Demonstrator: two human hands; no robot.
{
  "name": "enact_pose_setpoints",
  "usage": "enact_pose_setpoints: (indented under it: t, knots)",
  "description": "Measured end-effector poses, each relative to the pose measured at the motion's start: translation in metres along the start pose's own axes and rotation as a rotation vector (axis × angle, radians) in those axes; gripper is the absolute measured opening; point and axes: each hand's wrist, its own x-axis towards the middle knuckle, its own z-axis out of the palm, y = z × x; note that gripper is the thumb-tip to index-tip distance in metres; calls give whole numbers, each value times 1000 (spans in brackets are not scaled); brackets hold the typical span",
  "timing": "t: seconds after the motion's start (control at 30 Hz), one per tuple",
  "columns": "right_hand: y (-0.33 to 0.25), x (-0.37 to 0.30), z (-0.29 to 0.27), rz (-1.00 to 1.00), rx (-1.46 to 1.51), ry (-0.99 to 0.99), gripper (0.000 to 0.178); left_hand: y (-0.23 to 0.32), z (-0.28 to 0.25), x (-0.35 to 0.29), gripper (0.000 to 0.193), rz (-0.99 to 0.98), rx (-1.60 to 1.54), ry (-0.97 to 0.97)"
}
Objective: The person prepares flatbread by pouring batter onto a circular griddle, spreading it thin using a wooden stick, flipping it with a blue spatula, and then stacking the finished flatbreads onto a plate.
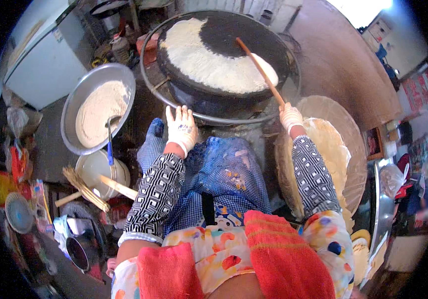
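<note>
We see the gloved right hand (290,116) closed on a wooden spreader (260,70) over batter (209,60) on the round griddle (244,35), while the left hand (181,127) rests open, empty, at its near rim for balance.

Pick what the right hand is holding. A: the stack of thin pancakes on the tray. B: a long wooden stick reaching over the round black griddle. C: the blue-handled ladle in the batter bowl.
B: the right hand grips the long wooden stick, whose far end lies on the white batter spread over the griddle.
</note>
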Motion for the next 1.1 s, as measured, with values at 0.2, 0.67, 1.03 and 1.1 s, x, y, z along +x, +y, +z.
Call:
enact_pose_setpoints:
  t: [0.2,0.67,1.03,1.1]
  knots:
    - [3,-25,8,-82,-11,-16,32,-16,2,4,61,-78,-37,-1]
    - [-13,-37,-7,-175,-23,18,31,-21,-70,19,49,-32,-286,-392]
    - [16,-8,11,-10,-174,22,40,39,-16,-8,49,102,-10,-30]
    - [20,3,9,19,-117,1,39,36,-7,-7,47,96,-15,-2]
